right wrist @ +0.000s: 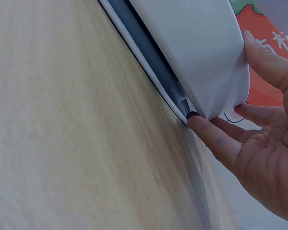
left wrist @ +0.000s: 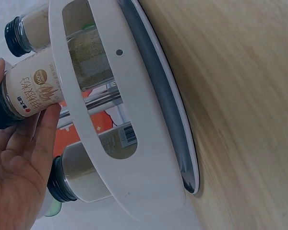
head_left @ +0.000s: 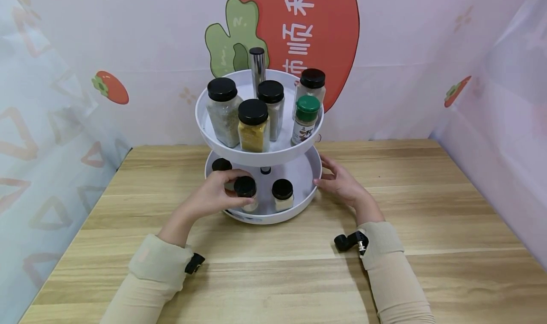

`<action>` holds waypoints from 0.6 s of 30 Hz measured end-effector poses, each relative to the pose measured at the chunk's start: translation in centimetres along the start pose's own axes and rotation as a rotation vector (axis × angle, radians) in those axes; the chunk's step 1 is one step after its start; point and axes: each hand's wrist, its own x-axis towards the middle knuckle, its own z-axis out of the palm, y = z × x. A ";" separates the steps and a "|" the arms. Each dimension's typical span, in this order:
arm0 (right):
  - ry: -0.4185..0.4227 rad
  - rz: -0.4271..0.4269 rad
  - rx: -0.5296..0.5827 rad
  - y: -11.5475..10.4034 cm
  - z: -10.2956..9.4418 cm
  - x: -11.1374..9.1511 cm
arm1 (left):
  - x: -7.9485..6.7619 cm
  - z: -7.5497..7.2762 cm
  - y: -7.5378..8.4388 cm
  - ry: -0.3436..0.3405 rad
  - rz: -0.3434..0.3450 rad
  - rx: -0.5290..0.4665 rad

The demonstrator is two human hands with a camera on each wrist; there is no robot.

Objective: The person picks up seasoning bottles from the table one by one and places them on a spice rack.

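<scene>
A white two-tier turntable (head_left: 314, 203) stands on the wooden table. On its lower tier, my left hand (head_left: 215, 193) holds a black-lidded spice jar (head_left: 249, 204) between thumb and fingers. The left wrist view shows the jar's beige printed label (left wrist: 34, 82), with its base behind the slotted tier wall (left wrist: 149, 158). My right hand (head_left: 342, 184) grips the lower tier's right edge; in the right wrist view, the thumb lies at the rim and the fingers (right wrist: 221, 141) at the lower edge. Another jar with a black lid (head_left: 282, 189) stands right of the held one, and a third black lid (head_left: 221, 164) shows behind my left hand.
The upper tier (head_left: 260, 158) carries several black-lidded jars, including a yellow-filled jar (head_left: 254, 136), and a green-capped bottle (head_left: 305, 119). A metal post (head_left: 258, 70) rises through it. A printed cloth backdrop (head_left: 162, 39) hangs behind the table (head_left: 265, 281).
</scene>
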 end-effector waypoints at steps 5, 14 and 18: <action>-0.002 -0.007 -0.010 0.1 0.0 0.0 | 0.0 0.1 -0.1 -0.002 -0.003 -0.007; -0.009 -0.007 -0.005 0.0 0.0 0.0 | 0.0 0.1 -0.1 -0.007 -0.004 -0.004; -0.008 -0.007 -0.008 0.0 0.0 0.1 | -0.1 0.2 -0.1 -0.021 -0.007 -0.008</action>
